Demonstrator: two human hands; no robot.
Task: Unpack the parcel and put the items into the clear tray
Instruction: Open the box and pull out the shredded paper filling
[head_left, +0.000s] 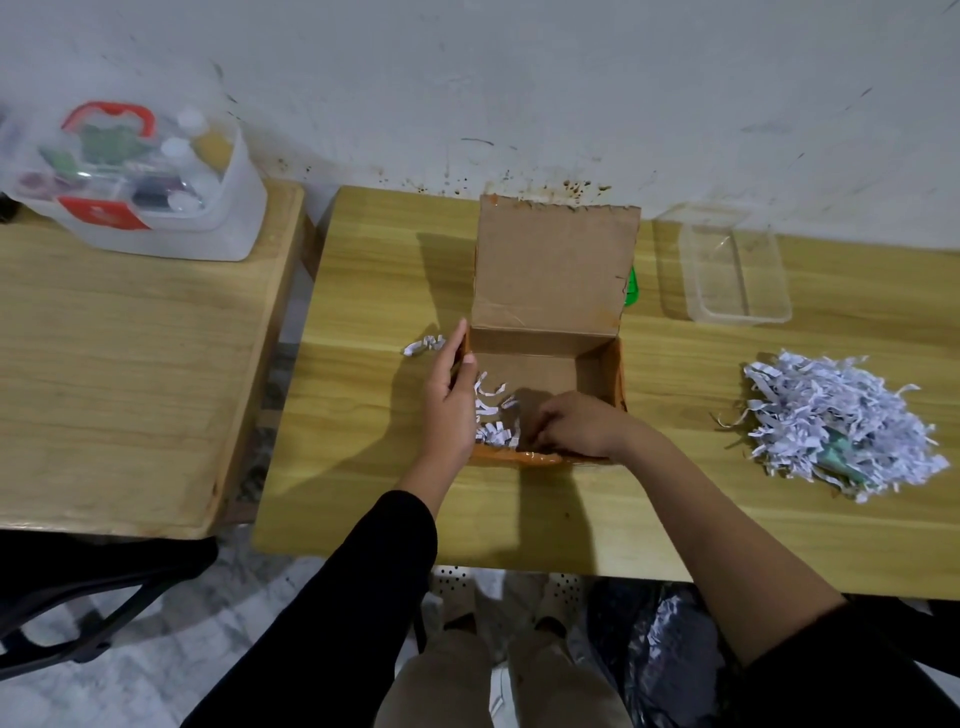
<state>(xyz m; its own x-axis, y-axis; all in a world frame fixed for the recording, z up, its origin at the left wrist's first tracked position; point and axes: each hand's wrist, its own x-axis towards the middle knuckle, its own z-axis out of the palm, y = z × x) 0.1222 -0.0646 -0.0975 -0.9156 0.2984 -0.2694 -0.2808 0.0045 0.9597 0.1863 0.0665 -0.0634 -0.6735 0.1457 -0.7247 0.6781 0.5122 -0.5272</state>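
One hand (444, 400) around box (540, 358) wall (left)

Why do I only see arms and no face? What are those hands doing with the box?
The camera sits on the person's head, looking down, so you see only their arms. The left hand holds the side of the open box on the table. The right hand reaches inside among paper strips; whether it holds anything is hidden. A paper pile lies to the right. The clear tray farther back looks empty.
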